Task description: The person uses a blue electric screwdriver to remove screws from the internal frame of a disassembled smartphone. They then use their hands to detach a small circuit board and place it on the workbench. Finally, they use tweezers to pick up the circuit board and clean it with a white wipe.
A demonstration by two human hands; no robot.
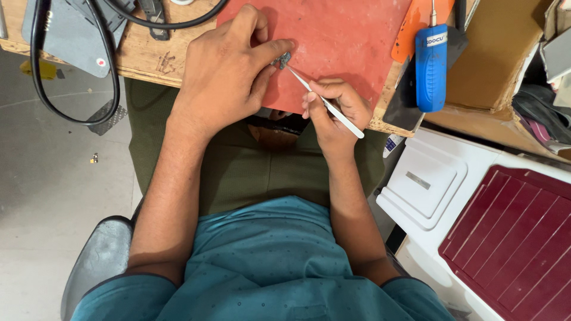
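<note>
Seen from above, over teal-shirted shoulders and olive-trousered knees, at the near edge of a wooden workbench [148, 59]. Left hand [229, 71] laid flat-ish on the red silicone work mat [345, 41], thumb and forefinger narrowed to a pinch on a small grey-blue electronic part [282, 60], pressed down against the mat close to its near edge. Other fingers of that hand curled loosely beneath, resting on the mat's rim and the bench edge. Right hand [333, 110] closed in a pen grip round slim white tweezers [324, 101], fingers wrapped tight about the middle of the shaft, handle end slanted out toward the lower right. Tweezer tips touching the small part from its right side, just beside the left forefinger. Whether tips were shut on the part or merely against it: too small to tell.

To the right of the mat, a blue cylindrical handheld tool [430, 68] lying partly on an orange pad [416, 24] and overlapping a dark phone-like slab [404, 104] at the bench corner. Beyond, a brown cardboard box [493, 53]. At far left, a black cable [71, 71] looped over a grey flat case [65, 35] and hanging off the bench. At lower right, a white plastic lid [428, 184] beside a maroon ribbed panel [517, 238].
</note>
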